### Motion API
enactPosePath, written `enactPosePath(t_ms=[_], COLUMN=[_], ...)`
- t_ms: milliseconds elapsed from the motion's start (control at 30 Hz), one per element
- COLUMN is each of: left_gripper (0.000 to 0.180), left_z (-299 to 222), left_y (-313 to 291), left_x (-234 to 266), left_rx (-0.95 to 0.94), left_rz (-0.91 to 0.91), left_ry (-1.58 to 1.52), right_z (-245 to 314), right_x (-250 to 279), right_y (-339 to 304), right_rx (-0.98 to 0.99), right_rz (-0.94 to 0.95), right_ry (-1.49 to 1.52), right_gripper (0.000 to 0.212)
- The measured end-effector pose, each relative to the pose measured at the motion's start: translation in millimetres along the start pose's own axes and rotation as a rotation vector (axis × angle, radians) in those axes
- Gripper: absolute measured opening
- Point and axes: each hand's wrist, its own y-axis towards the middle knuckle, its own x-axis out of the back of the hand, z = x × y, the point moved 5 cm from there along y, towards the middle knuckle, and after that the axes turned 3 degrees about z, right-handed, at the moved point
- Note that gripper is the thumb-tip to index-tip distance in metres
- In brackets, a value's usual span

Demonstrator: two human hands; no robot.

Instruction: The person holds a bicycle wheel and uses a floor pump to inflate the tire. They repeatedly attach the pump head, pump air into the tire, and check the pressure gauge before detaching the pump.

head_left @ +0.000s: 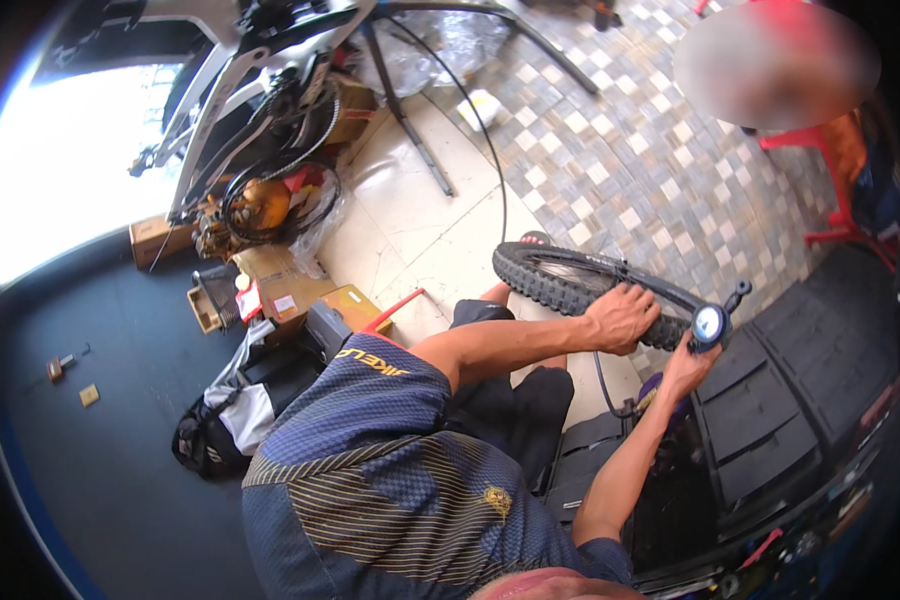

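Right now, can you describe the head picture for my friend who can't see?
A person's left hand lies on a knobbly bike tire; the right hand holds a round gauge. Tiled floor lies beyond; a bike frame shows upper left.

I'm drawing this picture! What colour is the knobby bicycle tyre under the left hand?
The knobby bicycle tyre is black; the head view shows it best.

A black bicycle wheel with a chunky, knobbly rubber tyre (532,284) is tilted, slanting down to the right, over the seam between cream floor tiles (440,235) and a grey-and-white mosaic pattern (595,170). At its right end, a round, white-faced, black-cased inflator gauge (709,325) faces upward; its reading is too small to make out.
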Motion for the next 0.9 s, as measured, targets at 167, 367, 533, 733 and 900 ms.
enactPosePath(t_ms=[167, 367, 533, 733, 900], left_gripper=[0.054, 0.053, 0.054, 0.044, 0.056], left_z=[-4.9, -5.7, 6.7, 25.1, 48.8], left_y=[-2.5, -16.1, -26.5, 22.8, 33.7], left_x=[-7.7, -21.0, -41.1, 13.0, 57.4], left_rx=[-0.037, -0.023, 0.078, 0.12, 0.21], left_rz=[-0.104, -0.078, -0.066, -0.011, -0.142], left_ry=[-0.061, -0.059, -0.05, -0.201, -0.307], right_z=[-15.9, -21.8, -9.2, -32.7, -32.0], right_x=[2.7, 1.6, -11.4, -2.2, 31.6], right_y=[-0.1, -16.3, -31.1, -13.0, -37.5], right_rx=[0.077, 0.03, -0.045, 0.061, 0.014], right_rz=[-0.08, -0.046, 0.029, -0.155, 0.018], right_ry=[-0.067, -0.069, 0.005, 0.316, 0.361], right_gripper=[0.049, 0.051, 0.052, 0.042, 0.04])
